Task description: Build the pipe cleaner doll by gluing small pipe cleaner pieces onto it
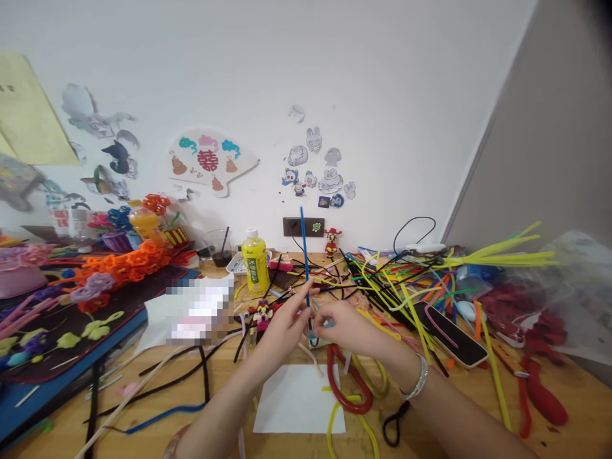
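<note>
The left hand (289, 320) has its fingers closed around a blue fuzzy stick (304, 245). The right hand (351, 326) is curled just beside it; I cannot tell what it grips. The stick pokes up above both hands, beyond the white paper (294, 405) on the table (215, 401).

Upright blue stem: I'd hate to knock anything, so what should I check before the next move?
1. Upright blue stem near vertical: ok.
2. Left hand at the stem: ok, fingers by its lower part.
3. Firm pinch by the right hand: cannot tell, its fingers overlap near the stem's lower end.
4. White paper uncovered: not ok, a yellow strip overlaps its right side.
5. Yellow bottle capped: ok.
6. Phone uncovered: not ok, a pink strip lies on it.
</note>
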A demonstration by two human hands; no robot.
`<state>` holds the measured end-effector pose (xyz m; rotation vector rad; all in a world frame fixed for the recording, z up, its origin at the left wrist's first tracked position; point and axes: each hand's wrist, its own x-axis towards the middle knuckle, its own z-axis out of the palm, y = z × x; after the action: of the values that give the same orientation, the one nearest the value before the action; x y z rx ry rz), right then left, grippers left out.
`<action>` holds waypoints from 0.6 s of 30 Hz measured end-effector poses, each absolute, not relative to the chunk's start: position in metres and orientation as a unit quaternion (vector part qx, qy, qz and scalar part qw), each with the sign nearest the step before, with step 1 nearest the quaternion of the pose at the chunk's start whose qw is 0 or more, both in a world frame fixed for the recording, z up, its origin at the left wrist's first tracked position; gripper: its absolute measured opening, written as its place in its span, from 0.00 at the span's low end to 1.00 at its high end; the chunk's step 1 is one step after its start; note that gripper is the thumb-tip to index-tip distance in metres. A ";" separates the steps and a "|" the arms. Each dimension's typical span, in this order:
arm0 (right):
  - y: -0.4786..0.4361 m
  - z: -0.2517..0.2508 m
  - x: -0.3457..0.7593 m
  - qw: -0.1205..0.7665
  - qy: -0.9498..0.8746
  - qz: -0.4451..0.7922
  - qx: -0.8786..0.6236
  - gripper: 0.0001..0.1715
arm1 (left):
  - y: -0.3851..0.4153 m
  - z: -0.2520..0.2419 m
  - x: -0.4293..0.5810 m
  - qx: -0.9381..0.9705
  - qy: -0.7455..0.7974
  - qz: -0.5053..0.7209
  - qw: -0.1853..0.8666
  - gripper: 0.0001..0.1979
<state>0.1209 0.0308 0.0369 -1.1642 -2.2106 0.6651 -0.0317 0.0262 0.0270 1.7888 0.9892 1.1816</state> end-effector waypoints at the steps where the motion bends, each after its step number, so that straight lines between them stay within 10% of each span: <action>1: 0.032 0.038 0.121 0.294 -0.813 0.252 -0.435 0.07 | 0.027 0.026 -0.032 0.691 0.380 0.483 0.382 0.28; 18: 0.047 0.036 0.126 0.414 -0.738 0.323 -0.425 0.04 | 0.028 0.018 -0.022 0.534 0.414 0.523 0.520 0.22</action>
<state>0.1258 0.0470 0.0361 -1.0674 -1.8546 0.8116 -0.0217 0.0275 0.0183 1.2813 0.9929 1.2532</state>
